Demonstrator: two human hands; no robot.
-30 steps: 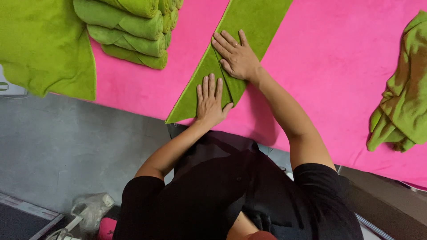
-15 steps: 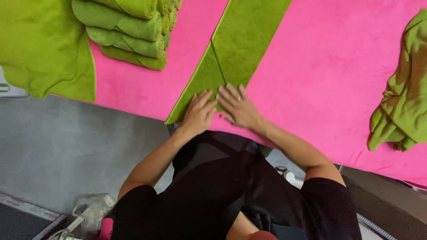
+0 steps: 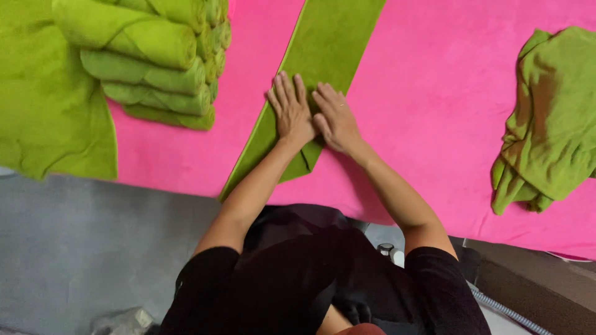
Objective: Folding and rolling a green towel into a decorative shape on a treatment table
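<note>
At the upper left of the frame rolled towels [image 3: 149, 68] sit stacked on a pink cover [image 3: 434, 105], grey floor [image 3: 81, 248] below; mid-frame, a long folded green towel [image 3: 335, 37] runs up the cover. The left hand [image 3: 290, 111] and right hand [image 3: 335, 118] lie flat and open on it, side by side, gripping nothing; a crumpled green towel [image 3: 546, 118] lies at the right.

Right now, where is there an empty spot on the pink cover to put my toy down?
The widest bare pink lies between the long folded green towel, under both hands, left hand and right hand, and the crumpled green towel at the right. A narrower strip runs between that long towel and the stack of rolled green towels. The far left is crowded.
</note>
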